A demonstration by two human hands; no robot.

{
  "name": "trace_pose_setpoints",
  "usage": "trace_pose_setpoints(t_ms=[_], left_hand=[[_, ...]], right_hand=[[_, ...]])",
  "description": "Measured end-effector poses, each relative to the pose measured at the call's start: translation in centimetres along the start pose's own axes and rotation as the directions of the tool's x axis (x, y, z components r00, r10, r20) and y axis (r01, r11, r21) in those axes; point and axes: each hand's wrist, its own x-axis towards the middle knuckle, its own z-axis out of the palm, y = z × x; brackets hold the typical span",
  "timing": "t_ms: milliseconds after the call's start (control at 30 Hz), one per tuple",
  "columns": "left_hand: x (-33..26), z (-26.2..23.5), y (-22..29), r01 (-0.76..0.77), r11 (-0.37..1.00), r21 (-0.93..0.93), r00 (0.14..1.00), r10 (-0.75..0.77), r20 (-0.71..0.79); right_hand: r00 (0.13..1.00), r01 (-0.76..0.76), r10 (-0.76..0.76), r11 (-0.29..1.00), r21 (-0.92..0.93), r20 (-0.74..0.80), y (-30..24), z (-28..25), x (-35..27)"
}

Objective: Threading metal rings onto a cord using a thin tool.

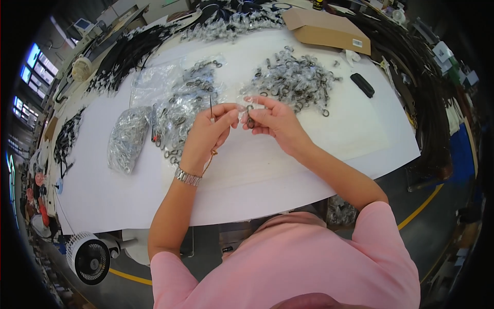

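Note:
My left hand [211,129] is closed, with a thin dark pointed tool [211,107] sticking up from its fingers. Its thumb and forefinger pinch close to the other hand. In my right hand [280,123] is a small dark metal clasp [250,122], gripped between thumb and fingers, with a bit of clear plastic film around it. Beyond that hand lies a heap of similar clasps in clear wrap [296,80]. Left of my hands, more clasps [177,113] spill across a clear plastic bag.
A filled clear bag [128,139] sits on the white table [247,193] at the left. Black straps [136,49] lie along the far left. A cardboard box [329,31] and a black oblong object [362,85] are at the right. A white fan [92,257] stands by the near-left corner.

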Motion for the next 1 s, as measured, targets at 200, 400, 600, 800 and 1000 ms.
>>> trace_pose_setpoints(t_ms=[200,400,600,800,1000], left_hand=[[-0.2,0.5,0.0,0.04,0.997,0.071,0.998,-0.044,0.047],[-0.1,0.7,-1.7,-0.008,0.997,0.076,0.997,0.014,-0.075],[-0.3,1.6,-1.3,-0.022,0.996,0.089,0.995,0.03,-0.092],[-0.6,1.5,-0.2,-0.046,0.999,0.028,0.999,0.046,0.007],[-0.5,0.6,-0.2,-0.054,0.996,0.078,0.995,0.048,0.083]], right_hand=[[0.979,-0.088,0.097,0.994,-0.059,0.181,0.8,-0.7,0.1],[0.995,-0.014,0.039,0.961,-0.277,0.087,0.2,0.2,-0.1],[0.993,0.007,0.07,0.778,-0.628,0.098,-1.0,0.2,-0.8],[0.838,-0.403,0.362,0.915,0.015,0.409,-1.9,-2.2,0.4],[0.778,-0.566,0.455,0.806,0.17,0.433,-0.9,-2.7,0.6]])
